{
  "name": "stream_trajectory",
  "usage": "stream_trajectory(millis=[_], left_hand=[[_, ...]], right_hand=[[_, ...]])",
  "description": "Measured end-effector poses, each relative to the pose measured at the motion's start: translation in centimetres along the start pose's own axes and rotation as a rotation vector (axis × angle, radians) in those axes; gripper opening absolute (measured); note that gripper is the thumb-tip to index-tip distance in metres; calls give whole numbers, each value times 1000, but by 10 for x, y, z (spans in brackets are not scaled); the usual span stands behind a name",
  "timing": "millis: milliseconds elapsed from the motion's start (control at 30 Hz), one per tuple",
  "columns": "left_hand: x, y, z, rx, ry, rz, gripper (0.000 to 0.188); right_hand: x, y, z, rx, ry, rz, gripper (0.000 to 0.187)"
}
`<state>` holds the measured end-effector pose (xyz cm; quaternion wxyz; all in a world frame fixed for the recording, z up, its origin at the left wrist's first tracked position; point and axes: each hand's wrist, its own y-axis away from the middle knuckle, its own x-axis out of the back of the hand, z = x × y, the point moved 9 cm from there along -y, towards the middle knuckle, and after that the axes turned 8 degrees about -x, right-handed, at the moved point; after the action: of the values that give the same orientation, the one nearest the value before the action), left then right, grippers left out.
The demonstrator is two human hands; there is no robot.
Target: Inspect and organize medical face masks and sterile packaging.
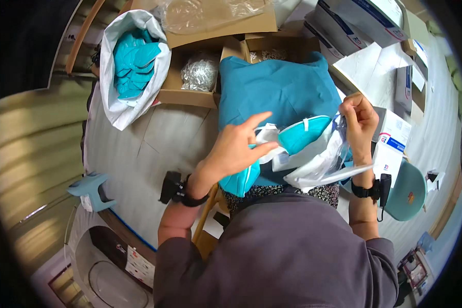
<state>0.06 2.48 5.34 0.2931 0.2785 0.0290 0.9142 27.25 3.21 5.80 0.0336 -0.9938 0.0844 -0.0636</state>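
Left hand (236, 149) fingers spread loose over the teal mask (305, 132); right hand (359, 120) fingers pinch its clear wrapper (326, 159).

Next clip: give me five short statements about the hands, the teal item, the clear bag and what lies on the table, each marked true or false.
1. The right hand pinches the edge of the clear plastic bag. True.
2. The left hand lies flat on the table. False: it is raised, fingers spread, at the folded teal item.
3. A white sack of teal pieces lies at the far left. True.
4. Both wrists are bare. False: each wears a black band.
5. The cardboard box holds red cloth. False: it holds clear-wrapped whitish items.
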Motion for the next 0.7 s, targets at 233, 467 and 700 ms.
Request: stream_trajectory(millis=[233,467,700], left_hand=[[-2,-16,17,-346,-114,157,18],[85,10,-50,-79,753,743,31],[101,26,-98,-218,1340,845,41]], right_hand=[[-43,-4,-39,201,309,-138,15],[4,-61,-7,103,686,113,16],[-33,-143,1,51,579,62,15]])
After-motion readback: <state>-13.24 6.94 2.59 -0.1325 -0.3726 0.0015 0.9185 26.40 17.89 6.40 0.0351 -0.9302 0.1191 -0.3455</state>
